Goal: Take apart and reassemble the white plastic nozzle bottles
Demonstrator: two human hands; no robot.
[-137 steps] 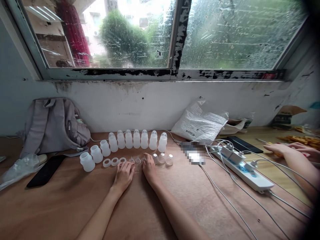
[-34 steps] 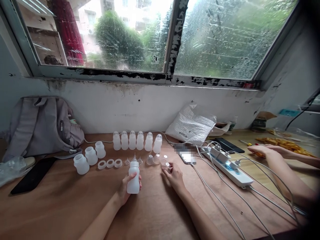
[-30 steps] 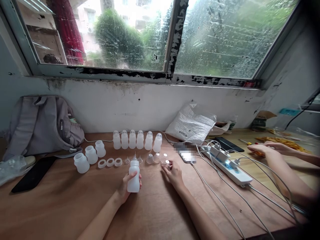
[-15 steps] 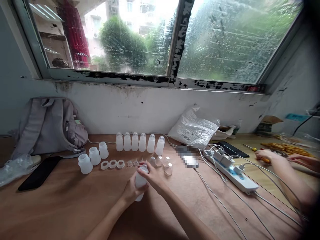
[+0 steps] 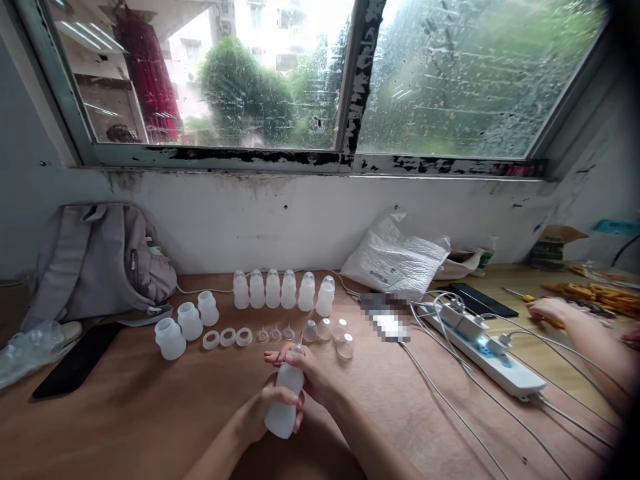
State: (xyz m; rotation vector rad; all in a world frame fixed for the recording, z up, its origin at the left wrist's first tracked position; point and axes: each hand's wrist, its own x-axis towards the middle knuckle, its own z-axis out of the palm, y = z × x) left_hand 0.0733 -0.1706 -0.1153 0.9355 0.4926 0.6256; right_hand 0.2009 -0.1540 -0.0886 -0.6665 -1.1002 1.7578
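My left hand (image 5: 265, 412) has a closed grip on the small white plastic bottle (image 5: 283, 400), while my right hand (image 5: 305, 373) pinches its top.

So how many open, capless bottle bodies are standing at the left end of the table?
3, in a slanting line beside the backpack: nearest bottle body, middle bottle body, farthest bottle body. None looks hidden.
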